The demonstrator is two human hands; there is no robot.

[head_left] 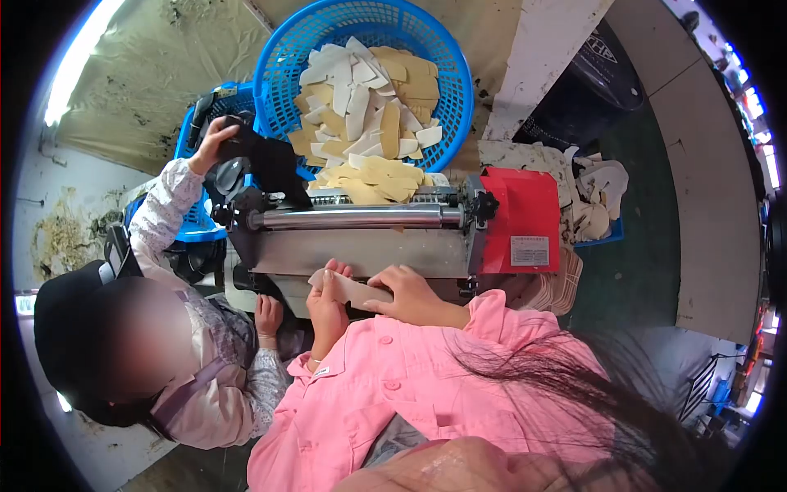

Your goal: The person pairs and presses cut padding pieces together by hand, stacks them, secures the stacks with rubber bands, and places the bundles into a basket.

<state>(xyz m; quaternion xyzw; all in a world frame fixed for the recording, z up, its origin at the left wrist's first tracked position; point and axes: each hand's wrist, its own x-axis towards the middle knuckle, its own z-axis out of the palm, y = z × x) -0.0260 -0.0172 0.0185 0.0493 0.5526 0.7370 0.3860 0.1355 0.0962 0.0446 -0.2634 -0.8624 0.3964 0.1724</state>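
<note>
My left hand grips the left end of a pale, flat cut piece, with its thumb on top. At the other end, the fingers of my right hand are closed on the same piece. Both hands are close to my chest, in front of a roller machine with a shiny metal roller. Behind the roller, a pile of yellowish cut pieces lies on the machine. The piece's exact material cannot be made out.
A blue basket of white and tan pieces stands behind the machine. A red housing is at its right end. On the left, a co-worker holds black material. More pieces lie at the right.
</note>
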